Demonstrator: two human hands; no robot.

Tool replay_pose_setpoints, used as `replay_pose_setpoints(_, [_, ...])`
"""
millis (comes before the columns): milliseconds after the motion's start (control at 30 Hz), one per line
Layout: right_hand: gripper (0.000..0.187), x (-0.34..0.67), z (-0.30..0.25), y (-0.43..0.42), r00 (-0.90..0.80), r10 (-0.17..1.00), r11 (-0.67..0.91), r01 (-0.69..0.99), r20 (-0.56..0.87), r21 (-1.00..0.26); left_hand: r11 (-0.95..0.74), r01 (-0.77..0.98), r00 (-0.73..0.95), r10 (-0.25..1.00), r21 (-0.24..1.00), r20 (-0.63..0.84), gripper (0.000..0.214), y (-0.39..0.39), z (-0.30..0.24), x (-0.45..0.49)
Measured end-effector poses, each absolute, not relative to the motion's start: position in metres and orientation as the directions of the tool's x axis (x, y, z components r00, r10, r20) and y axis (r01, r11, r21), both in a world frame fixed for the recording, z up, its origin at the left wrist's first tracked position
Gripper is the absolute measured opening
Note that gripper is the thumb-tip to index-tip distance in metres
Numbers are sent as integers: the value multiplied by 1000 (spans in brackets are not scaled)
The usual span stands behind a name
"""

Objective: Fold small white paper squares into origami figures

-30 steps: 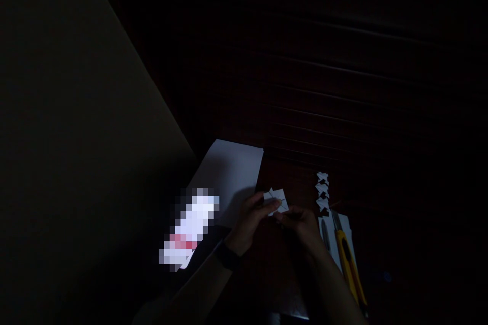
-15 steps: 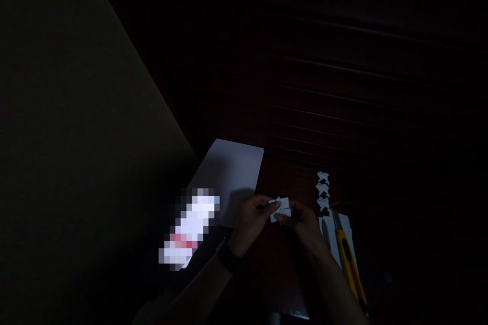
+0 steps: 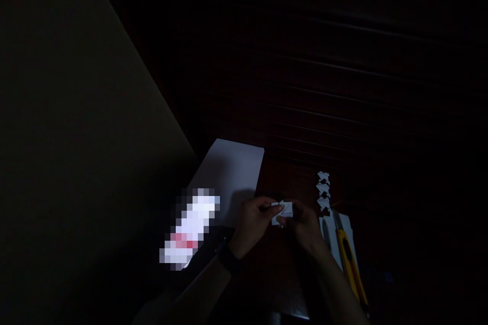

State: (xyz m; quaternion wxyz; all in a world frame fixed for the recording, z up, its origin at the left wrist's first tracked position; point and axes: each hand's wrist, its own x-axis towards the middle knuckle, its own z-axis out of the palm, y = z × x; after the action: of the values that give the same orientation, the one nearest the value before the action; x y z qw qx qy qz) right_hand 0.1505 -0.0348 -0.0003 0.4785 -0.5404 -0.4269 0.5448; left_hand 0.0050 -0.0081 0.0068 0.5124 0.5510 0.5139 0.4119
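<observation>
Between my hands is a small folded piece of white paper with creases and pointed flaps. My left hand pinches its left side, the thumb lying on top. From the right, my right hand grips the same paper, its thumb pressing near the lower middle. The undersides of the fingers are hidden. A dark band circles my left wrist. Just right of my right hand lie several small folded paper pieces in a column.
White paper sheets lie behind my left hand. A bright, pixelated screen-like object is at left. A yellow utility knife and a slim pen-like object rest on smaller white paper at right. The dark wooden surface is dimly lit.
The folded paper has turned slightly and shifted a little right and down between my fingers. My right thumb has moved on its lower edge. Both hands keep hold.
</observation>
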Motion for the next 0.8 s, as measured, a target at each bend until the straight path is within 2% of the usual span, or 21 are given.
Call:
replay_pose_setpoints(267, [37,154,-3,-35,14,988,-150,-32,-151,-988,57,171,196,976,984,-91,18,-6,7,3])
replay_pose_setpoints(467, [37,157,2,-35,-35,980,-193,46,-195,-980,62,205,230,967,977,-110,19,-8,0,3])
replay_pose_setpoints(533, [36,156,5,-35,-19,985,-168,84,-171,-982,70,206,229,966,976,-118,20,-9,0,4])
replay_pose_setpoints(667, [32,151,8,-36,57,996,-80,133,-73,-988,96,156,207,970,983,-127,20,-6,4,3])
replay_pose_setpoints(800, [41,148,6,-37,5,995,-103,67,-103,-992,114,90,203,971,989,-131,24,-3,4,0])
